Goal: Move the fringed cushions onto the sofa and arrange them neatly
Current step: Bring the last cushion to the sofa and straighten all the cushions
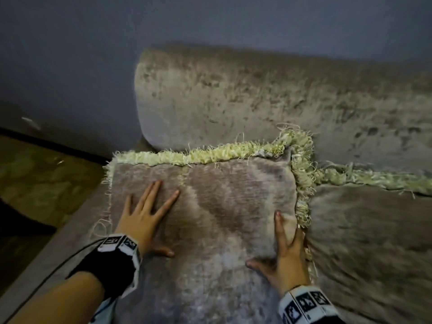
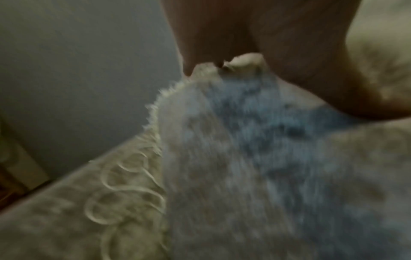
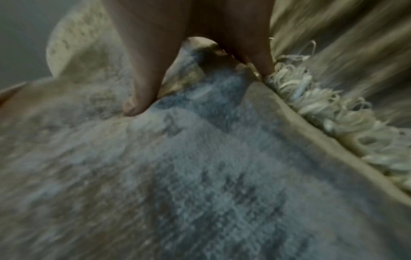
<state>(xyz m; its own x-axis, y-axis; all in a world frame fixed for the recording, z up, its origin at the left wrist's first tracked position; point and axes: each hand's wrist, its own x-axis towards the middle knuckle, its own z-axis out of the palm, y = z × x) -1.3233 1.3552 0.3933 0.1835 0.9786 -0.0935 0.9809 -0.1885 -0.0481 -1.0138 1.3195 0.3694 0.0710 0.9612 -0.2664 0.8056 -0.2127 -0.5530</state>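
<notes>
Left hand point(image 1: 142, 216): spread flat on near cushion point(image 1: 210, 206).
Right hand point(image 1: 286, 258): spread at fringe point(image 1: 301, 183).
Risk: uneven pressing could skew it.

Left hand point(image 1: 146, 216): palm down, fingers straight and spread, thumb out to the side. Right hand point(image 1: 286, 256): palm down, fingers straight and close together, thumb splayed to the left. Both forearms reach forward; each wrist carries a marker-covered band.

Two fringed cushions point(image 1: 205, 206) point(image 1: 374, 230) flat on sofa point(image 1: 257, 94)
</notes>
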